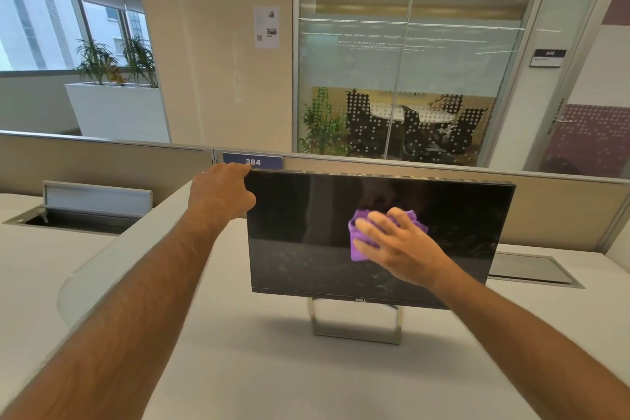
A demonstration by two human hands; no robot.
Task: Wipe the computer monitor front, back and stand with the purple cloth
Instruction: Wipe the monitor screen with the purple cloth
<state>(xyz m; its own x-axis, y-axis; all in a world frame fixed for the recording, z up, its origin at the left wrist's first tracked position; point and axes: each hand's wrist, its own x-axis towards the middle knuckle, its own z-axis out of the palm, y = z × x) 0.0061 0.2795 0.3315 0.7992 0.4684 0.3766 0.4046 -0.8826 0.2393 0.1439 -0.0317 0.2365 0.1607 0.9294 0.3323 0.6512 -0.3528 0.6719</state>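
Monitor upright on desk, steadied against push by left hand clamped on top-left corner; purple cloth pressed flat mid-screen under spread right hand; front being wiped

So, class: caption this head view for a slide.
Right hand presses purple cloth on Dell monitor screen; left hand grips its top corner.

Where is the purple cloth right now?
Head view: the purple cloth is pressed against the monitor screen, right of centre, under the right hand.
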